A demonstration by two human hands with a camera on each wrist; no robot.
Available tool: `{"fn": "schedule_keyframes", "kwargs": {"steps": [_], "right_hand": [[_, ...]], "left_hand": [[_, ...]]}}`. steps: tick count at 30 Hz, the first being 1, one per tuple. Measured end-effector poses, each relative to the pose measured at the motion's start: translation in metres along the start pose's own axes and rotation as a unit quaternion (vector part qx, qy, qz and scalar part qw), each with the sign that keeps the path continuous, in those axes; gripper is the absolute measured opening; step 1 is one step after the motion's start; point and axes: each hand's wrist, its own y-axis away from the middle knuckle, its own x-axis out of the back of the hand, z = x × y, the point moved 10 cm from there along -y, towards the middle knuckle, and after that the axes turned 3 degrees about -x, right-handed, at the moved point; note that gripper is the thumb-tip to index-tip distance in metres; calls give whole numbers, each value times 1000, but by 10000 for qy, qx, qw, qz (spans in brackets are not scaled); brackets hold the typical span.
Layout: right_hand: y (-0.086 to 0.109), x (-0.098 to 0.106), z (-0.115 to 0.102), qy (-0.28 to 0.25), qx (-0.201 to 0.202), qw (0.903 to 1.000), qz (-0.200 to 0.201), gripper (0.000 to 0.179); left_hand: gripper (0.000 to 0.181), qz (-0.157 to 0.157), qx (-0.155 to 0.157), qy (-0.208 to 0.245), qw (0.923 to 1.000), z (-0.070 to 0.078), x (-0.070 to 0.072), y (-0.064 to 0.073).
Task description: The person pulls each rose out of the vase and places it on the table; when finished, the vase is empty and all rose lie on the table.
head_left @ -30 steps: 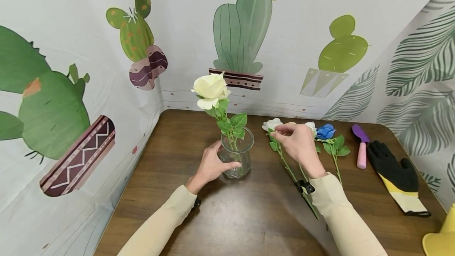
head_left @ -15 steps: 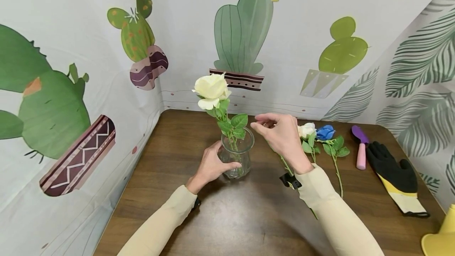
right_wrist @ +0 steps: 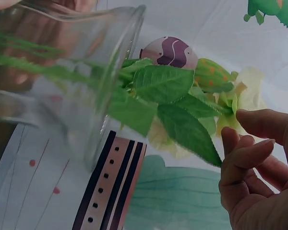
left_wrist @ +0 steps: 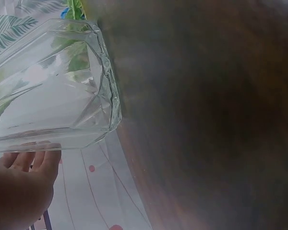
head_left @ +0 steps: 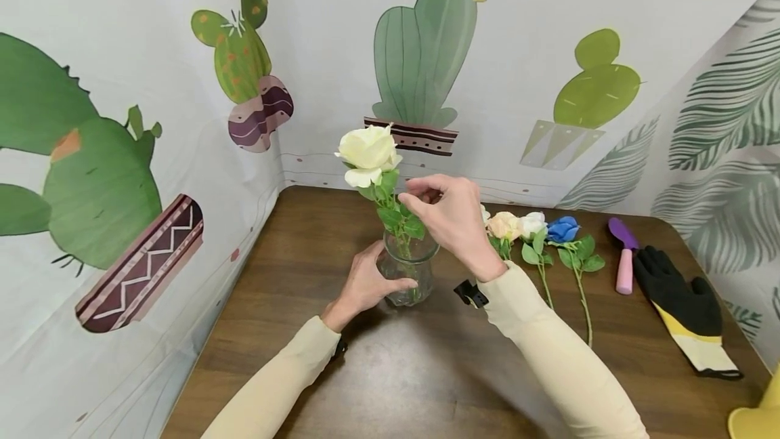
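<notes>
A clear glass vase [head_left: 420, 283] stands on the table, its left side held by my left hand [head_left: 365, 283], thumb across the front. In the left wrist view, the fingers [left_wrist: 50, 160] lie against the glass [left_wrist: 53, 103]. One cream-white rose [head_left: 365, 149] rises from the vase, with green leaves [head_left: 390, 217] above the rim. Over the vase's right side is my right hand [head_left: 453, 215], beside the rose's stem. The right wrist view shows its fingers [right_wrist: 247, 155] loosely curled near the bloom [right_wrist: 249, 88], a gap between thumb and fingertips, nothing held.
A peach rose [head_left: 504, 225], a white rose [head_left: 533, 223] and a blue rose [head_left: 562, 229] lie at the back right. Farther right are a purple-and-pink trowel [head_left: 624, 269] and a black-and-yellow glove [head_left: 682, 303]. Something yellow [head_left: 752, 419] stands at the lower right edge.
My right hand has moved left, from above the lying roses to beside the rose in the vase, uncovering the peach rose. My left hand stays on the vase.
</notes>
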Motion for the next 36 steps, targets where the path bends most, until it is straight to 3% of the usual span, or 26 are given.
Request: {"fn": "schedule_keyframes", "kwargs": {"steps": [6, 16, 27, 36], "right_hand": [[-13, -13, -8, 241, 234, 9994, 38, 14], [-24, -37, 2, 601, 215, 9978, -195, 8], [-24, -42, 4, 480, 176, 9984, -237, 8], [-22, -32, 2, 232, 138, 9996, -86, 7]], "left_hand": [[86, 36, 85, -66, 9999, 0, -1, -1], [87, -18, -46, -196, 9998, 4, -2, -1], [87, 15, -66, -248, 9997, 4, 1, -2], [86, 39, -21, -232, 9997, 1, 1, -1]]}}
